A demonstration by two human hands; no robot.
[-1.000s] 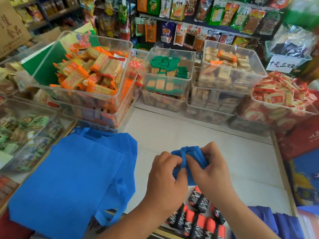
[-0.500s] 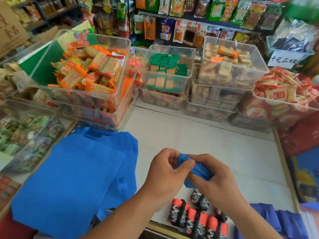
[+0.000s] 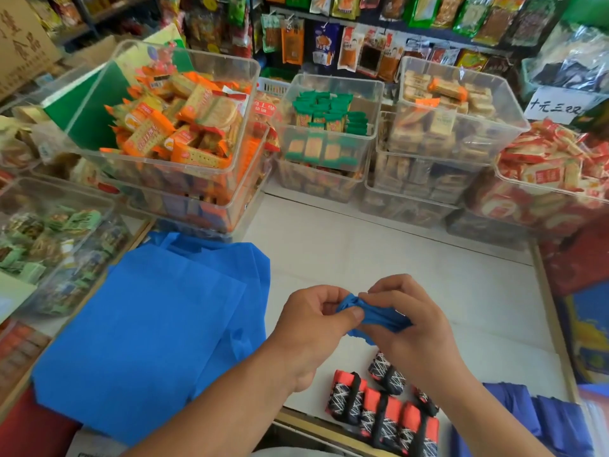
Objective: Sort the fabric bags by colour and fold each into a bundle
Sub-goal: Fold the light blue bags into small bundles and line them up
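Both hands hold a small blue fabric bundle (image 3: 375, 313) above the white counter (image 3: 412, 265). My left hand (image 3: 313, 328) pinches its left end between thumb and fingers. My right hand (image 3: 408, 328) curls round its right part from above and behind. A pile of flat blue fabric bags (image 3: 148, 334) lies spread on the left of the counter. Several folded red-and-black patterned bundles (image 3: 379, 410) lie in a row at the near edge, below my hands. Darker blue fabric (image 3: 527, 420) sits at the lower right.
Clear plastic bins of packaged snacks (image 3: 184, 133) line the back and left of the counter, with more bins (image 3: 454, 120) on the right. Hanging snack packets fill the shelves behind. Red fabric (image 3: 36, 430) shows at the lower left corner.
The blue bundle has been squeezed tighter and narrower between my hands, and both hands have shifted slightly toward me. The view tilted a little.
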